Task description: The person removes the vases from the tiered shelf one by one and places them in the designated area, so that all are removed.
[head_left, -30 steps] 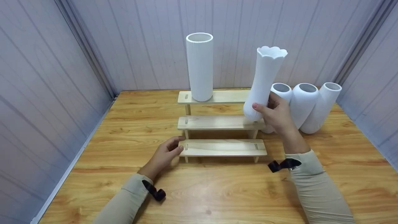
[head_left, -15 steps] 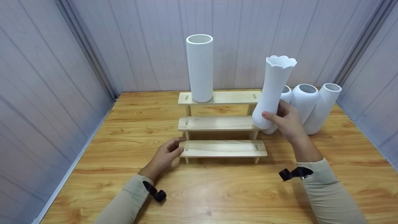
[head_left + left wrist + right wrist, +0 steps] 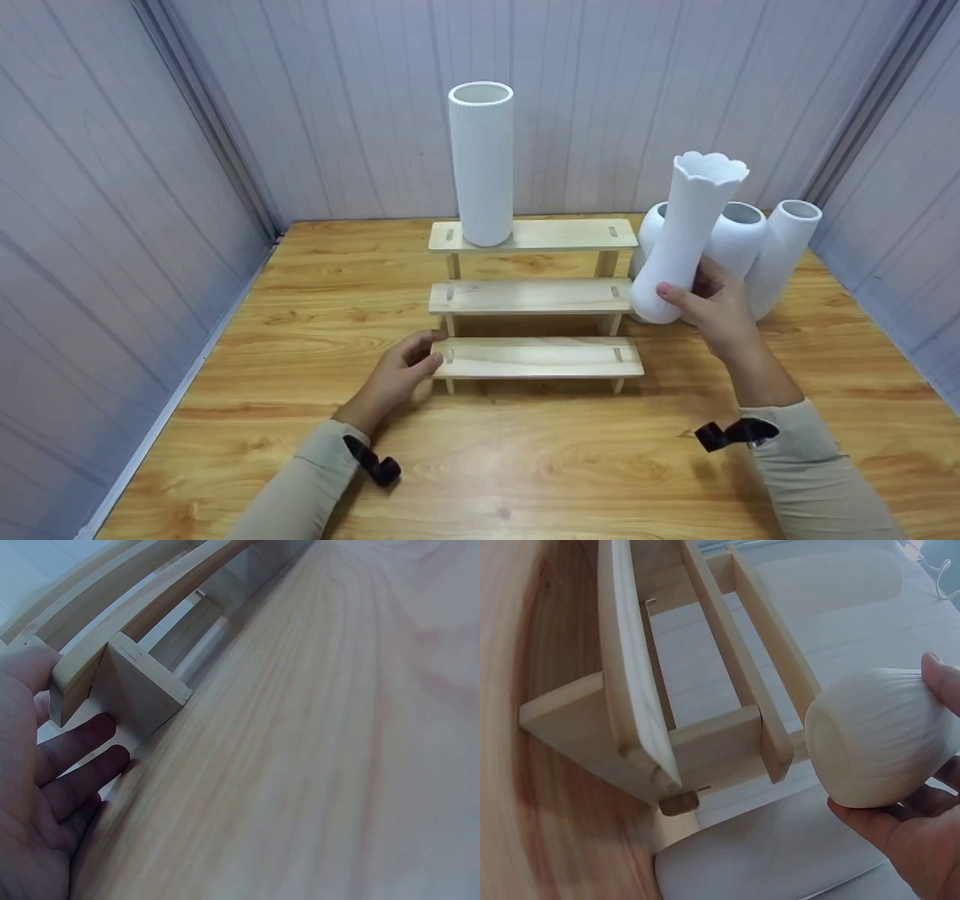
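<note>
My right hand [image 3: 712, 307] grips the lower part of a white vase [image 3: 686, 232] with a scalloped rim, thumb on its near side. The vase is held slightly tilted, off the right end of the three-tier wooden stand [image 3: 532, 296]. Its rounded base [image 3: 836, 754] shows in the right wrist view. My left hand [image 3: 397, 371] holds the left end of the bottom tier, and several of its fingers [image 3: 86, 776] lie beside the leg in the left wrist view. On the top tier, at the left, a tall white cylindrical vase [image 3: 484, 169] stands upright.
Behind the held vase, several more white vases stand on the wooden table [image 3: 480, 465], among them a rounded one [image 3: 739, 236] and a tapered one [image 3: 784, 255]. The held vase partly hides them. Panelled walls [image 3: 360, 112] enclose the back and both sides.
My right hand has carried the scalloped vase right, down and toward me, from above the middle tier to beyond the stand's right end. My left hand stays at the bottom tier.
</note>
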{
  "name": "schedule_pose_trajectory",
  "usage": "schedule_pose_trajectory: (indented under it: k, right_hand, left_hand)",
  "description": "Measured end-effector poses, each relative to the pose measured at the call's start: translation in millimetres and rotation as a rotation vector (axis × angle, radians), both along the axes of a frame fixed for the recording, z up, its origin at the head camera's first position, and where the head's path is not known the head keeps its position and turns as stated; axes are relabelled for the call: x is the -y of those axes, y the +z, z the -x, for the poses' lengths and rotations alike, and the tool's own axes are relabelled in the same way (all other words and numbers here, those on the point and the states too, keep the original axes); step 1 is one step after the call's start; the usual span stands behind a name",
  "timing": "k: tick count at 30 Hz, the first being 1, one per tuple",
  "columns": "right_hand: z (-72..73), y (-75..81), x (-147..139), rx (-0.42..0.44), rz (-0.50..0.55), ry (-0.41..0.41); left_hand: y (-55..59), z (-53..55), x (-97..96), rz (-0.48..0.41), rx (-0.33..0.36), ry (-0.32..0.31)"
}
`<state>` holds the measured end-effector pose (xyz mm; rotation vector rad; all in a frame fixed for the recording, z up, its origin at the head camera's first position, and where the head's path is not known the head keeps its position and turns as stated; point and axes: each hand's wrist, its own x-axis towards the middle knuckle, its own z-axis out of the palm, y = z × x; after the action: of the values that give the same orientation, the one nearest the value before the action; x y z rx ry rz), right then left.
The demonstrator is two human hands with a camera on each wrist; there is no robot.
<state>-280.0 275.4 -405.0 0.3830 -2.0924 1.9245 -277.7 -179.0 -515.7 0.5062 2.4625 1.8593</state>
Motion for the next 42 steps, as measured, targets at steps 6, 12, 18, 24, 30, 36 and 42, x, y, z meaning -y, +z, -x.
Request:
schedule_pose_trajectory:
  k: [6, 12, 18, 24, 30, 36, 42]
  right_hand:
    - [-3.6, -9.9, -8, -0.001, -0.006, -0.015]
    - [-4.4, -17.0, -14, -0.012, 0.005, -0.018]
    - [-6.2, -22.1, -20, -0.004, -0.059, -0.013]
    - [-6.6, -28.8, -25, -0.004, -0.085, 0.006]
    - [-6.6, -35.9, -28, 0.022, -0.067, 0.016]
    - [-4.9, -44.2, -31, 0.058, -0.087, -0.001]
    - [-1.7, -52.4, -34, 0.079, -0.079, -0.013]
  left_hand:
    - [1.1, -0.4, 0.2, 0.013, 0.010, 0.000]
    - [-0.8, -0.4, -0.2, 0.012, 0.012, -0.001]
    - [-0.5, -0.5, 0.4, 0.014, 0.009, 0.002]
    - [1.1, -1.5, 0.5, 0.017, 0.013, -0.002]
    - [2.4, -1.4, -0.6, 0.014, 0.018, 0.002]
    - [1.2, -1.2, -0.9, 0.019, 0.022, 0.016]
    - [-0.5, 0.2, -0.7, 0.004, 0.011, 0.014]
